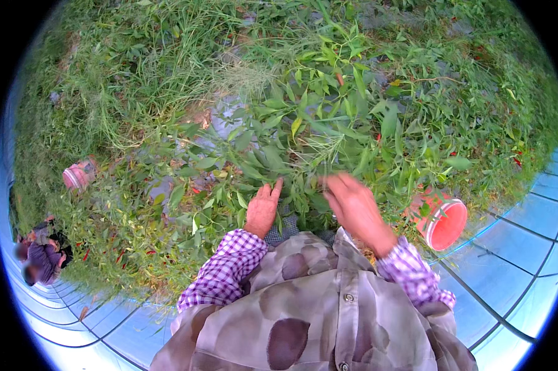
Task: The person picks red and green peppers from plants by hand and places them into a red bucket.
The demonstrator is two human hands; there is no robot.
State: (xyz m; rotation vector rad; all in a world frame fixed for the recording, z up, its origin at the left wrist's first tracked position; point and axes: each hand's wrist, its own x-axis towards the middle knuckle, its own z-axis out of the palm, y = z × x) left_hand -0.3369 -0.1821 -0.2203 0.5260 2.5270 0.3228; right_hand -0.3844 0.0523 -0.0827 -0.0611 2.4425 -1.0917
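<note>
Leafy green pepper plants [269, 157] spread before me. My left hand [263, 207] lies at their near edge, back up, its fingertips among the leaves; whether it grips a stem is hidden. To its right, my right hand [360, 208] is blurred, with its fingers over the foliage; what they touch cannot be made out. A red pepper [340, 79] hangs in the plant beyond my hands. Another small red pepper [196, 190] shows low in the leaves to the left of my left hand.
A red bucket [446, 225] lies tipped on its side at the right, mouth towards me. Farther left is a pink bucket [78, 176]. People [44, 259] crouch at the far left edge. Tall grass [167, 60] grows beyond; a ribbed blue-white plastic cover [506, 250] curves along the picture's lower rim.
</note>
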